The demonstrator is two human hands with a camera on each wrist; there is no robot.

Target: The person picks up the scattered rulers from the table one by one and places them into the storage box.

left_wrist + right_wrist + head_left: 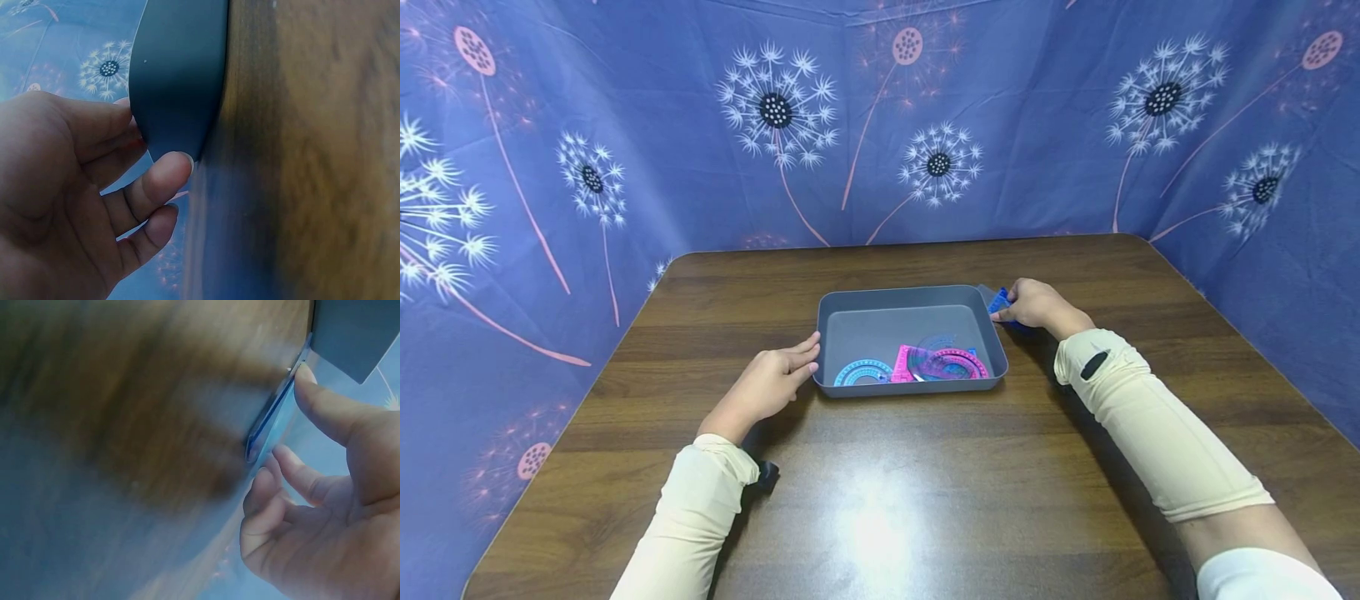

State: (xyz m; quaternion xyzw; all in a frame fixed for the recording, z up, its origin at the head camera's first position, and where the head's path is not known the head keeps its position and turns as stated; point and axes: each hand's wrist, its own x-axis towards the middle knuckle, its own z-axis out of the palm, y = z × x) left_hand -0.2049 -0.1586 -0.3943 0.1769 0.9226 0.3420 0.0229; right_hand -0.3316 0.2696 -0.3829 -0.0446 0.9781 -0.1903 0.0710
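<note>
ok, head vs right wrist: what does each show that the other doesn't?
Head only: the left hand with fingers against the left wall of the grey tray, and the pink and blue protractors lying inside the tray. Right wrist only: the blue ruler seen edge-on against the table, with fingertips at its edge. Both: the right hand on the blue ruler beside the tray's far right corner, and the wooden table.

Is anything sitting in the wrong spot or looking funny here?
One thing: a blue ruler piece lies outside the gray tray, by its far right corner under the right hand. The other protractors are inside. Nothing looks spilled or broken.
</note>
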